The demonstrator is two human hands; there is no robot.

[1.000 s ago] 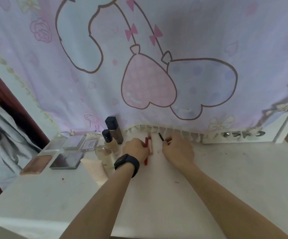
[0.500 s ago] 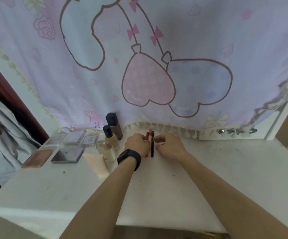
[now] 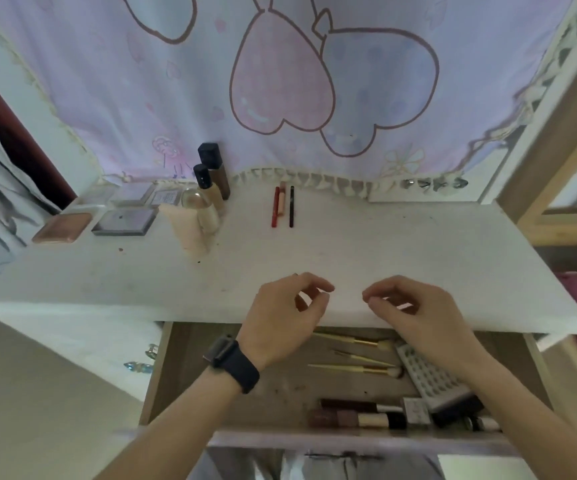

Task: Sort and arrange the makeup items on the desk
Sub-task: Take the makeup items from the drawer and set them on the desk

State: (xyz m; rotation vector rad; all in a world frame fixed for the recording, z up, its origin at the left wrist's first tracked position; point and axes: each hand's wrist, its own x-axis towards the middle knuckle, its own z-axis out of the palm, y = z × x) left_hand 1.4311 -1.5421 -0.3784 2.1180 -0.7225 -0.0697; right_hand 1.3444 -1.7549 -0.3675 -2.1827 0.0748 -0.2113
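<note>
Three slim makeup pencils lie side by side at the back of the white desk [image 3: 384,244]: a red one [image 3: 275,206], a peach one [image 3: 282,199] and a black one [image 3: 291,206]. Left of them stand several foundation bottles [image 3: 211,183] and a pale tube [image 3: 185,225], with several flat palettes [image 3: 122,221] further left. My left hand [image 3: 282,318], with a black watch on its wrist, and my right hand [image 3: 415,310] hover above the desk's front edge. Their fingers are loosely curled and hold nothing.
An open wooden drawer [image 3: 245,393] below the desk holds gold-handled brushes [image 3: 353,367], lip products [image 3: 356,419] and a grey perforated case [image 3: 429,379]. A pastel cartoon cloth [image 3: 280,81] hangs behind the desk. A wooden frame [image 3: 557,133] stands at the right.
Both hands have let go of the pencils at the back and drawn back to the desk's front edge. The view has tipped down, and the open drawer is now visible.
</note>
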